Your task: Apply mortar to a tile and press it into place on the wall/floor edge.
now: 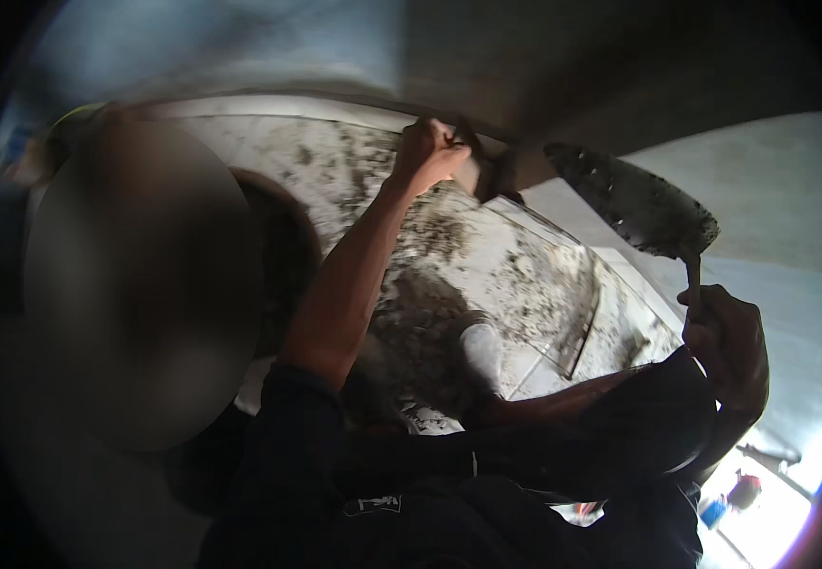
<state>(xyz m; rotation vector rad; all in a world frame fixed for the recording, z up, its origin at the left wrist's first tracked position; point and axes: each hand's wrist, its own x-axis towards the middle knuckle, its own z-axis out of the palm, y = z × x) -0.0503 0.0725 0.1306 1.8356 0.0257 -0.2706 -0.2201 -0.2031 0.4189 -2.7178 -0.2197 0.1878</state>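
My right hand [729,346] is wrapped round the handle of a pointed trowel [634,199]. The trowel's blade is raised toward the wall, tip to the upper left, with wet grey lumps stuck on it. Farther off, my left hand [430,156] reaches low to the wall's foot, its fingers closed. Against those fingers is a small flat brownish piece [469,174], partly hidden; its kind is unclear. Dark shadow covers the corner just right of that hand.
Pale floor tiles [539,294] are spattered with dark mortar crumbs. A light skirting strip [325,109] follows the grey wall [733,180]. To the left are a dark round container [287,213] and a blurred oval covering what may be another person. My foot [480,356] stands mid-floor.
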